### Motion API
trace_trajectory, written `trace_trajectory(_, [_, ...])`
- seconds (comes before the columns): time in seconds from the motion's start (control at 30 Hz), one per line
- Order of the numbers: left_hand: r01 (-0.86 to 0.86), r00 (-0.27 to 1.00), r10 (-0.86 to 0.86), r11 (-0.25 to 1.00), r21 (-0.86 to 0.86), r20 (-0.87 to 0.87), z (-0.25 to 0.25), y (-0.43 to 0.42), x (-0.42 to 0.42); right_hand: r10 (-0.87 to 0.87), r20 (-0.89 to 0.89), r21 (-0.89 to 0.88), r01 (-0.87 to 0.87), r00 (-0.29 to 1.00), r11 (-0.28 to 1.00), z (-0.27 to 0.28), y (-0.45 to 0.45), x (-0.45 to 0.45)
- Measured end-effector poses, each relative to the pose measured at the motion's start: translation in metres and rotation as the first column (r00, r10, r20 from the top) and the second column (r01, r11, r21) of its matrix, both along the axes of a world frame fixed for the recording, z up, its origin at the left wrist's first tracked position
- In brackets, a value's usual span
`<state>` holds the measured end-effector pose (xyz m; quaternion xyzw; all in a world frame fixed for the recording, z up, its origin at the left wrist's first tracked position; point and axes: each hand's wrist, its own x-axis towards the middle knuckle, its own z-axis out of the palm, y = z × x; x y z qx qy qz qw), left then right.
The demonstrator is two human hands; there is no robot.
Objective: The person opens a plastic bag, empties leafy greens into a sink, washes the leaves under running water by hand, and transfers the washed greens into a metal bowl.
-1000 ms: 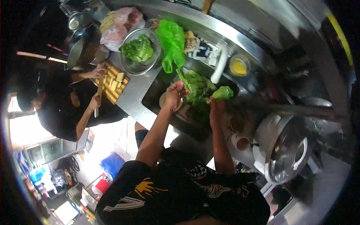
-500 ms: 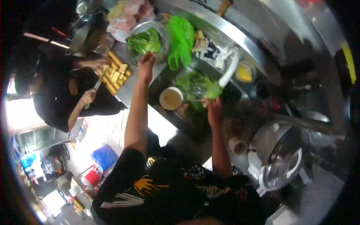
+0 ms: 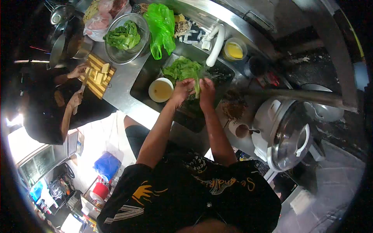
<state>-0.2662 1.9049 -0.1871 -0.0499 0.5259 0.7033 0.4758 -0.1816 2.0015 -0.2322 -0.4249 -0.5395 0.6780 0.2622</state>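
Note:
Over the dark sink (image 3: pixel 142 83), my left hand (image 3: pixel 183 91) and my right hand (image 3: pixel 206 93) are close together, both closed on a green leaf (image 3: pixel 197 87) between them. More leafy greens (image 3: pixel 182 69) lie in the sink just beyond my fingers. A white bowl of cloudy brownish liquid (image 3: pixel 161 90) stands in the sink to the left of my left hand. The white faucet (image 3: pixel 216 44) arches above the greens. On the counter at the upper left, a metal strainer (image 3: pixel 144 39) holds green leaves (image 3: pixel 123 35).
A green plastic bag (image 3: pixel 160 27) lies behind the sink. At the left, another person (image 3: pixel 46 105) holds a knife over a wooden board (image 3: pixel 97 90) with yellow blocks. A large lidded pot (image 3: pixel 293 136), a cup (image 3: pixel 239 129) and a yellow-filled container (image 3: pixel 234 49) stand on the right.
My left hand has come back from the strainer to the sink and meets my right hand at a leaf. The camera view has shifted.

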Motion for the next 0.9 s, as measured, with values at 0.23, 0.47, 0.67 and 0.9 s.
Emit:
trace_trajectory(0.23, [-0.050,0.991,0.055,0.998,0.045,-0.119,-0.024,0.005,0.002,0.150,0.205,0.068,-0.167,0.967,0.984,0.047,-0.005,0.000])
trace_trajectory(0.47, [-0.100,0.972,0.096,0.995,-0.010,-0.217,-0.017,0.010,0.001,0.097,0.142,0.380,-0.145,0.985,0.913,0.015,-0.006,-0.002])
trace_trajectory(0.67, [-0.280,0.934,0.264,0.959,-0.033,-0.239,-0.010,0.016,0.002,-0.074,-0.105,0.228,0.097,0.992,0.969,0.035,-0.009,-0.009])
trace_trajectory(0.9, [-0.398,0.803,0.339,0.917,-0.017,-0.490,-0.021,0.017,0.006,0.054,-0.150,-0.015,-0.057,0.987,0.998,0.022,0.000,-0.011])
